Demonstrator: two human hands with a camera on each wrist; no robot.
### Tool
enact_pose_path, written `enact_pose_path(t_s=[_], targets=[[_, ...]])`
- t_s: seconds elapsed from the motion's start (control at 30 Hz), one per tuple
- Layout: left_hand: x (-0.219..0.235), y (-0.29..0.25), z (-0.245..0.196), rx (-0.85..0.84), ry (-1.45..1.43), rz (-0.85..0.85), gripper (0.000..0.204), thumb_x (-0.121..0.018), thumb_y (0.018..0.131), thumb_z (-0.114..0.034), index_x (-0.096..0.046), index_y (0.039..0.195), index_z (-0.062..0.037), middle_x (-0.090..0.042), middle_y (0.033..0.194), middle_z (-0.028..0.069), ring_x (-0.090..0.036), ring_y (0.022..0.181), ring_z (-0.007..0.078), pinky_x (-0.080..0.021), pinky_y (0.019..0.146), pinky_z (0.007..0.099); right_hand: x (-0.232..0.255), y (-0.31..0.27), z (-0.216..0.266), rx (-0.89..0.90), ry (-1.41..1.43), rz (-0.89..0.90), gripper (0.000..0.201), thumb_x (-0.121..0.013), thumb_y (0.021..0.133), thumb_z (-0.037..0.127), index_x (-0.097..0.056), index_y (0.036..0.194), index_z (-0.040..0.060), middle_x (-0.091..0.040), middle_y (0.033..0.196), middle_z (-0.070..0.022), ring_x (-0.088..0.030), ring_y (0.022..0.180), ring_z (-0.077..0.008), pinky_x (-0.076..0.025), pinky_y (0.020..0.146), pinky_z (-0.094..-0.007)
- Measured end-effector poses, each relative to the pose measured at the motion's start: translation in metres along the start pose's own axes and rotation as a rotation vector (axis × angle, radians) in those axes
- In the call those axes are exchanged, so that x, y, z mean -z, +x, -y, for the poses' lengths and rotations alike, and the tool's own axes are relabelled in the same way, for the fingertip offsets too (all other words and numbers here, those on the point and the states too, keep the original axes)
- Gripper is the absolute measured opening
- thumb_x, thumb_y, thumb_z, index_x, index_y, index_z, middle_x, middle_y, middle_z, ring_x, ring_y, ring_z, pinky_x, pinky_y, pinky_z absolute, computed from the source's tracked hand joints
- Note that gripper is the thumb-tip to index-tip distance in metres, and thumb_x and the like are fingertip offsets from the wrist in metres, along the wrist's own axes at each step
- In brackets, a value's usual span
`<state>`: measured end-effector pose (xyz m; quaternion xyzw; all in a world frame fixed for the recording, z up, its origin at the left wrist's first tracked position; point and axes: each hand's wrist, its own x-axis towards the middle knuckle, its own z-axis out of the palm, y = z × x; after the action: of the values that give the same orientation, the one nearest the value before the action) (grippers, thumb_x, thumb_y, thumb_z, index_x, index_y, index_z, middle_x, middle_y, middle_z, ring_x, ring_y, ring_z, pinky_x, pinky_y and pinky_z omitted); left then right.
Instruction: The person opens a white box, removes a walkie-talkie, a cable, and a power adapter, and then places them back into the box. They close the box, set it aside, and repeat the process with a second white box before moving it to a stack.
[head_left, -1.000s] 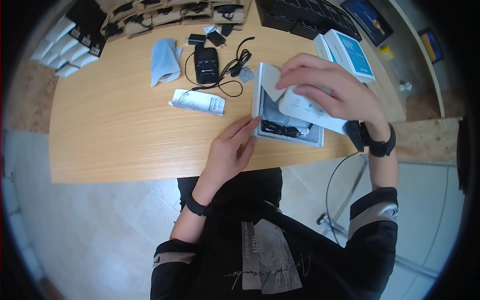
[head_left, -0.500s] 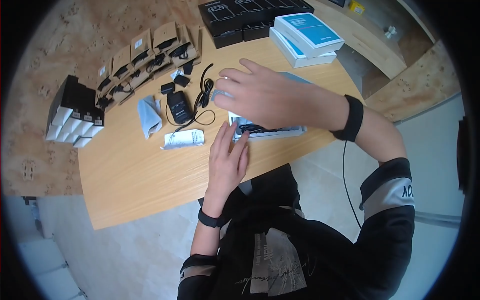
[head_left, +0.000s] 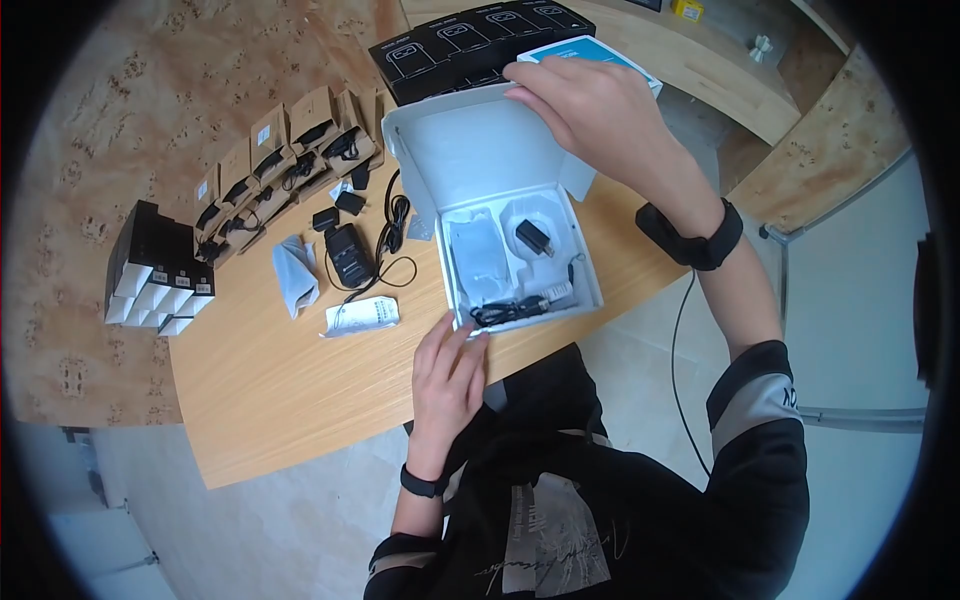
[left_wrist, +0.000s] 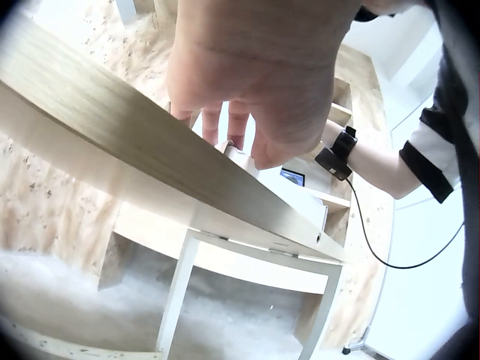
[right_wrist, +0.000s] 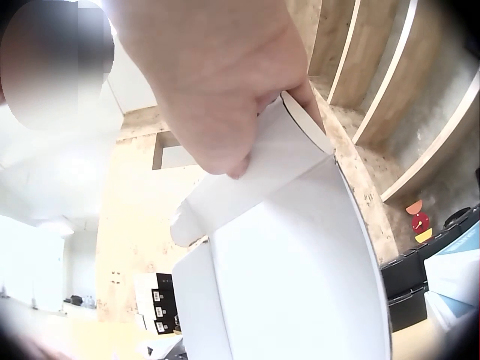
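A white cardboard box [head_left: 592, 290] lies open on the table. My right hand [head_left: 597, 108] grips the front flap of its raised lid [head_left: 480, 150]. In the right wrist view, the thumb is on the flap's inner face [right_wrist: 277, 161] and the fingers go behind it. My left hand [head_left: 446, 378] rests its extended fingertips at the box's near left corner. Inside the box, a pale wrapped item [head_left: 480, 262] fills the left compartment, a black plug adapter [head_left: 534, 237] sits in the round recess, and a coiled black cable [head_left: 508, 311] lies along the near side.
Left of the box are a black device [head_left: 348, 255], a coiled cable [head_left: 393, 222], a pale blue pouch [head_left: 295, 275] and a printed white packet [head_left: 360, 316]. Brown cardboard trays [head_left: 270, 160] and black-and-white boxes [head_left: 160, 270] stand farther left. A long black box [head_left: 480, 45] stands behind.
My right hand held a white piece over the box, then crossed above it, and now holds the lid upright. The box's contents have come into full view. The head view has turned.
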<state>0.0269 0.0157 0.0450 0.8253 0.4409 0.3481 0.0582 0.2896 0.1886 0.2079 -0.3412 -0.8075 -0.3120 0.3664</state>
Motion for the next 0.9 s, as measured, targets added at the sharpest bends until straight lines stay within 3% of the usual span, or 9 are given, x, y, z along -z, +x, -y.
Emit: enact_pose_path(t_s=[0.23,0.3,0.43,0.63,0.7,0.8,0.9], targets=[[0.015,0.006,-0.01,-0.016,0.009,0.045,0.022,-0.071,0.083,-0.001,-0.075,0.104,-0.006,-0.068,0.11,0.0091,-0.06,0.118,0.0321,-0.048,0.099,0.0449,-0.014,-0.004,-0.001,0.004,0.007,-0.066,0.015,-0.068,0.093,0.027,-0.066,0.09,0.0128,-0.065,0.074,-0.0022,-0.068,0.068,-0.0204,-0.051,0.055,-0.033],[0.019,0.016,-0.007,-0.028,0.015,0.084,0.02,-0.072,0.083,-0.003,-0.075,0.103,-0.0065,-0.069,0.107,0.008,-0.061,0.118,0.0301,-0.047,0.098,0.0449,-0.008,-0.006,0.005,-0.052,0.037,-0.016,0.015,-0.073,0.09,0.022,-0.071,0.097,0.0086,-0.07,0.082,-0.0071,-0.068,0.071,-0.0265,-0.054,0.063,-0.0337],[0.02,0.038,-0.006,-0.102,0.027,0.175,0.016,-0.076,0.083,-0.008,-0.076,0.099,-0.0079,-0.072,0.094,0.0043,-0.063,0.114,0.0267,-0.046,0.096,0.0434,-0.003,-0.008,0.008,-0.054,0.035,-0.009,0.014,-0.074,0.089,0.02,-0.071,0.096,0.0086,-0.069,0.081,-0.0068,-0.068,0.072,-0.0258,-0.053,0.063,-0.0333],[0.023,0.056,-0.007,-0.145,0.044,0.328,0.013,-0.076,0.085,-0.016,-0.078,0.096,-0.0105,-0.074,0.097,0.0022,-0.063,0.115,0.0242,-0.04,0.102,0.0446,-0.002,-0.01,0.008,-0.036,0.055,-0.015,0.012,-0.074,0.088,0.019,-0.071,0.095,0.0087,-0.068,0.08,-0.0065,-0.068,0.072,-0.0251,-0.053,0.063,-0.0333],[0.023,0.058,-0.008,-0.171,0.078,0.331,0.013,-0.076,0.084,-0.016,-0.077,0.096,-0.0102,-0.073,0.096,0.0021,-0.062,0.114,0.0237,-0.04,0.102,0.0441,-0.008,-0.01,0.006,0.031,0.006,-0.111,0.011,-0.071,0.09,0.024,-0.066,0.09,0.0141,-0.06,0.071,0.0003,-0.066,0.067,-0.0166,-0.05,0.057,-0.03],[0.018,0.061,-0.011,-0.207,0.141,0.32,0.013,-0.077,0.083,-0.015,-0.077,0.094,-0.0098,-0.072,0.092,0.0018,-0.062,0.112,0.0226,-0.041,0.1,0.043,0.001,-0.01,0.012,-0.014,0.041,-0.03,0.013,-0.075,0.088,0.019,-0.071,0.094,0.0087,-0.068,0.079,-0.0055,-0.068,0.071,-0.0239,-0.053,0.062,-0.0323],[0.01,0.064,-0.013,-0.23,0.218,0.298,0.012,-0.077,0.081,-0.015,-0.076,0.092,-0.0096,-0.07,0.088,0.0014,-0.062,0.107,0.0218,-0.042,0.095,0.0421,0.003,-0.012,0.015,-0.005,0.075,-0.024,0.013,-0.075,0.087,0.021,-0.07,0.094,0.01,-0.067,0.077,-0.0039,-0.066,0.068,-0.023,-0.052,0.06,-0.0317]])
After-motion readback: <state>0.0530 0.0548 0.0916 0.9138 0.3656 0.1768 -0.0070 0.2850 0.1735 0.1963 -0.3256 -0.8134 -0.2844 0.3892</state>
